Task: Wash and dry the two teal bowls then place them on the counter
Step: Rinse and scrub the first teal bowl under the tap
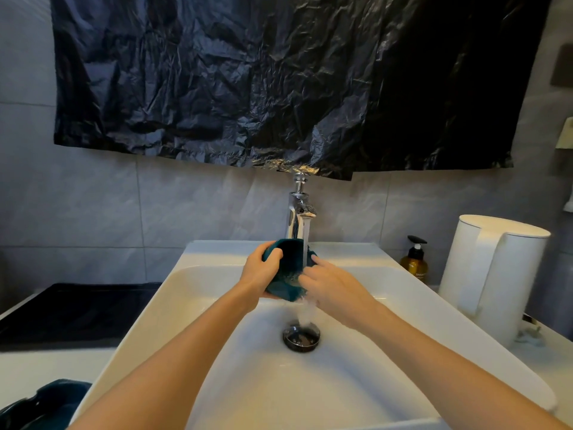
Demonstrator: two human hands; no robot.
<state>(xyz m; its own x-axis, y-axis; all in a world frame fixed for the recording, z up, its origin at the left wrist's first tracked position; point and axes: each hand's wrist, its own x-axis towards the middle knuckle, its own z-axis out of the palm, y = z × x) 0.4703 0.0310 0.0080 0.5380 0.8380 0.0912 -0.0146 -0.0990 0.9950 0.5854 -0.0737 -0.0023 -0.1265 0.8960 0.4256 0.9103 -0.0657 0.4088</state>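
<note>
A teal bowl (286,268) is tilted on its side under the running stream from the chrome tap (298,212), over the white sink (217,352). My left hand (259,272) grips its left rim, fingers curled over the edge. On the bowl's right side my right hand (328,288) rests with its fingers against the wet surface; whether they curl round the rim is hidden. Water pours off the bowl toward the drain (301,336). A second teal bowl (49,401) lies on the counter at the bottom left, partly cut off by the frame.
A white kettle (490,274) and an amber soap pump bottle (415,259) stand on the counter right of the sink. A black cooktop (68,311) lies to the left. A black plastic sheet (279,82) hangs on the tiled wall above the tap.
</note>
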